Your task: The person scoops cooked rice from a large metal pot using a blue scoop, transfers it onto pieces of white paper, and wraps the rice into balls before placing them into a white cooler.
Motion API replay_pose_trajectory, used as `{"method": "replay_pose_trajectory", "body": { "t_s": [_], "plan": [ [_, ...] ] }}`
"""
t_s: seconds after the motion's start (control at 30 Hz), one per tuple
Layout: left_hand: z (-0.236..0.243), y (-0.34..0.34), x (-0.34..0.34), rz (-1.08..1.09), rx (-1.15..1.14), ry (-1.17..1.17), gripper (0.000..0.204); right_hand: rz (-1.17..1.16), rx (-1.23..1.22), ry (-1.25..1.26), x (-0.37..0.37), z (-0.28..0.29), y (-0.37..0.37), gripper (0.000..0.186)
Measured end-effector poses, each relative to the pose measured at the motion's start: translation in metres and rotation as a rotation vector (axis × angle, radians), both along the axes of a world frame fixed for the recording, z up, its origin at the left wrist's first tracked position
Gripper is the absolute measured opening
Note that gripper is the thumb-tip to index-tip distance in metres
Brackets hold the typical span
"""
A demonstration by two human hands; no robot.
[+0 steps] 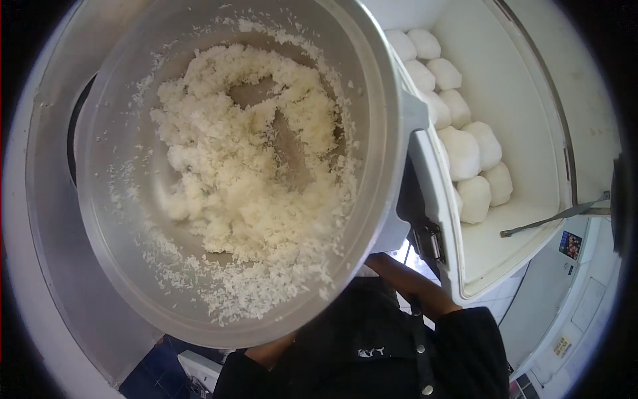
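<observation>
A large silver metal pot (372,86) fills the left and middle of the head view, with fluffy white shredded food (232,153), like grated coconut, heaped inside and scattered up its wall. My left hand (282,342) disappears behind the lower rim, with only a bit of wrist and forearm showing. My right hand (379,263) is at the lower right of the pot, also mostly behind the rim, its forearm slanting up from my dark sleeve. The fingers of both hands are hidden, so their grip cannot be made out.
An open white chest (505,253) at right holds several rounded white blocks (477,149), like peeled coconuts. A dark strap (555,218) hangs at its lid. A curved metal surface (50,166) lies left of the pot. Tiled floor and a pale appliance (545,312) show below.
</observation>
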State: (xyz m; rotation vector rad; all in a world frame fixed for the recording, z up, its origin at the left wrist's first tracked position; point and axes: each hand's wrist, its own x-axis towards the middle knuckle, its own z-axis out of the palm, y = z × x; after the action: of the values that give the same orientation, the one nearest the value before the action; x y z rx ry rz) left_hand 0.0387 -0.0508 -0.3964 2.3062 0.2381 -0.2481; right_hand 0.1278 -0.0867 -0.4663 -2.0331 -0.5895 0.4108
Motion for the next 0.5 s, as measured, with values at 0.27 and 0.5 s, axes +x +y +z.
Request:
{"method": "replay_pose_trajectory", "body": {
  "t_s": [0.27, 0.5],
  "plan": [
    [-0.005, -0.001, 0.017, 0.192, 0.043, -0.019, 0.03, 0.206, -0.192, -0.258, 0.049, 0.063, -0.015, 0.027],
    [0.057, -0.005, 0.01, 0.186, 0.077, 0.032, 0.063, -0.318, 0.178, -0.303, 0.007, 0.122, -0.1, 0.028]
  ]
}}
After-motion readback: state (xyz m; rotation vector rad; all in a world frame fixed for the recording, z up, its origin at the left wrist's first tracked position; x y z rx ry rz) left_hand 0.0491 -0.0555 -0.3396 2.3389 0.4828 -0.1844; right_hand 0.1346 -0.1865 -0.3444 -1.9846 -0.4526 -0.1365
